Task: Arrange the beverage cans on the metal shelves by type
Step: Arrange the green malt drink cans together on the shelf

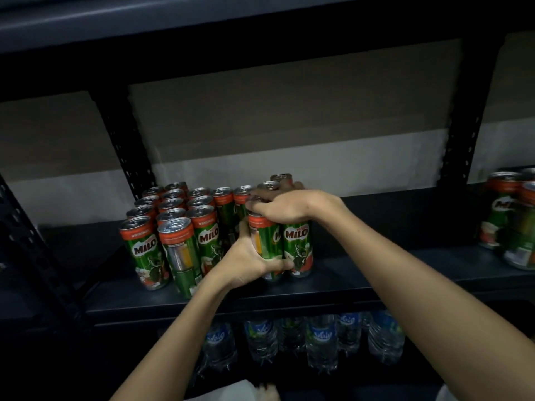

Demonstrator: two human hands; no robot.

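Held cans point(298, 241): upright on the metal shelf point(362, 273), long axis vertical, tops up.
Left hand point(249, 263): fingers curled round their lower left side.
Right hand point(286, 206): clamped over their tops.
Stacked cans point(170, 227): upright, just left of both hands.

Dim, shadowy, edges warped, corners dark.

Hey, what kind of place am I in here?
Probably a shop stockroom or storage area: dark slotted metal shelving, many identical Milo cans grouped on one shelf, and packs of water bottles on the shelf below.
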